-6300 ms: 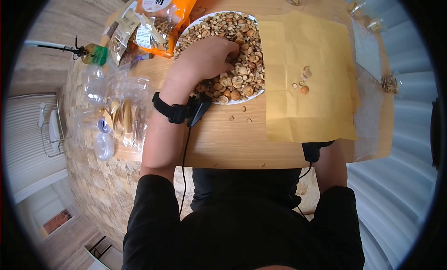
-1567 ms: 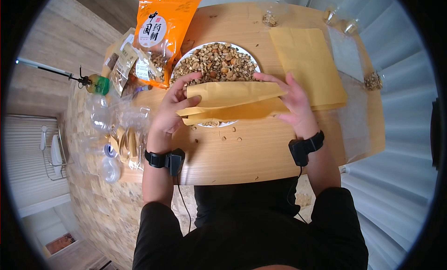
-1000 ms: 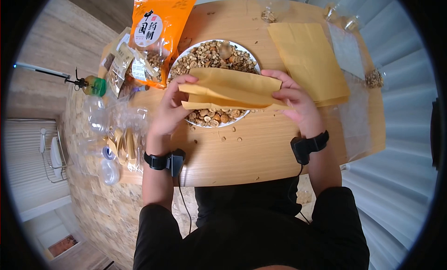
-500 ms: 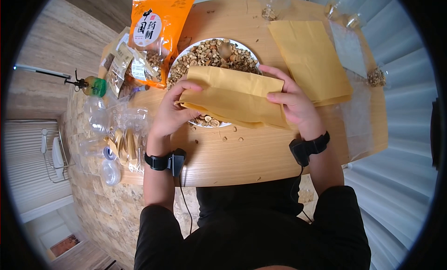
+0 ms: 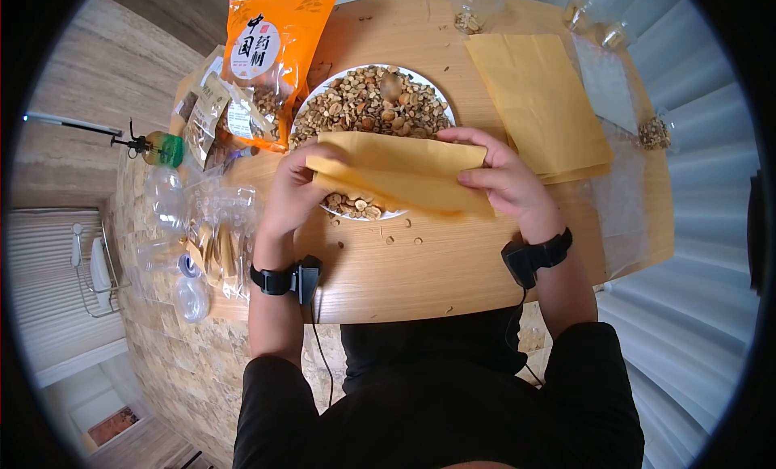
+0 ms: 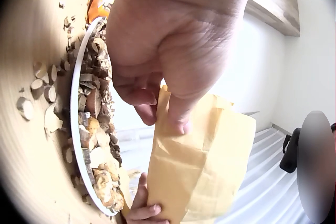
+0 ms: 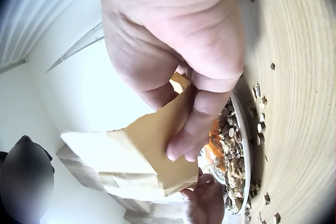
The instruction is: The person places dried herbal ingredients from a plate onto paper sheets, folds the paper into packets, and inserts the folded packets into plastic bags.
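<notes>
A yellow kraft paper bag (image 5: 396, 158) is held in both hands over the near part of a white plate (image 6: 74, 108). My left hand (image 5: 293, 192) pinches its left end between thumb and fingers. At the right end, my right hand (image 5: 513, 182) grips it, thumb on the near face. The bag's jagged-edged mouth shows in the right wrist view, and its near side looks blurred in the head view. Mixed dried slices, seeds and round nut-like pieces (image 5: 364, 101) heap the plate, partly hidden behind the bag.
More flat kraft paper bags (image 5: 541, 105) lie at right, beside a clear plastic sheet (image 5: 622, 218). An orange pouch (image 5: 311, 32) stands back left. Clear jars (image 5: 653, 133) line the far right. A green spray bottle (image 5: 167, 149) and plastic packaging (image 5: 234, 210) sit left. Loose pieces dot the table.
Earlier the left hand was in the heap, with paper bags on the right; since then both hands have held one bag. Over the last second its gaping mouth has narrowed and its near side swung down.
</notes>
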Motion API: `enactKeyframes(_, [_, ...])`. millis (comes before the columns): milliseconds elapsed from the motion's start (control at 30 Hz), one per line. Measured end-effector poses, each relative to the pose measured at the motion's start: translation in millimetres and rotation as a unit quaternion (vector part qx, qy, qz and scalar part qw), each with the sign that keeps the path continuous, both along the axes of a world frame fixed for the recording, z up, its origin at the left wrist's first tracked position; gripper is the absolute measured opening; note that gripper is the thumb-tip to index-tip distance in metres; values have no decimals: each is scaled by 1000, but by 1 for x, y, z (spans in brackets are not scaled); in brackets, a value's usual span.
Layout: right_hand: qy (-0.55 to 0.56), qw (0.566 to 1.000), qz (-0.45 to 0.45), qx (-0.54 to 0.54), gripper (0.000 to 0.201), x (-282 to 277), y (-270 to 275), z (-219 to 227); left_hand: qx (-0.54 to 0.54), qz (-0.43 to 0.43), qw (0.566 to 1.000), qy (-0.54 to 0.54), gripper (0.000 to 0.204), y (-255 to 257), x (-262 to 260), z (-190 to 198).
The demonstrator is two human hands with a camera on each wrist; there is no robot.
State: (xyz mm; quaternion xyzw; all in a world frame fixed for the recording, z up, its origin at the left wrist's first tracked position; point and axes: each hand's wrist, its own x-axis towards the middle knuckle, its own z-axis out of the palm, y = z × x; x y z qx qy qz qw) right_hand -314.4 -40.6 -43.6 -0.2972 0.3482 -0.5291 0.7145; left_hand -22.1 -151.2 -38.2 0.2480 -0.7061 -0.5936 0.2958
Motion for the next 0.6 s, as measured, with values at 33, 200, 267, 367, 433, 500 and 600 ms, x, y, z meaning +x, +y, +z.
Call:
enactKeyframes(33, [-9,1000,-1,-5,53,1,0,-1,0,1,1000,0,22,1,0,-2])
enactKeyframes(200, [3,999,47,-27,54,-4,3,1,90,98,991,26,26,11,-9,3])
enactKeyframes(267, [-14,995,75,-56,59,-1,7,7,104,115,988,22,28,13,-11,2])
enactKeyframes(367, [-26,994,104,-25,59,-1,4,-3,119,150,979,73,24,11,-15,0])
enactKeyframes(433, [-27,992,116,-50,55,-2,3,-16,137,171,972,90,17,9,-13,-3])
enactKeyframes(500, [-28,989,128,-74,51,-1,2,-18,137,193,968,80,14,13,-19,5])
enactKeyframes(600, [-70,992,108,1,44,2,-1,-16,137,217,964,67,11,12,-20,7])
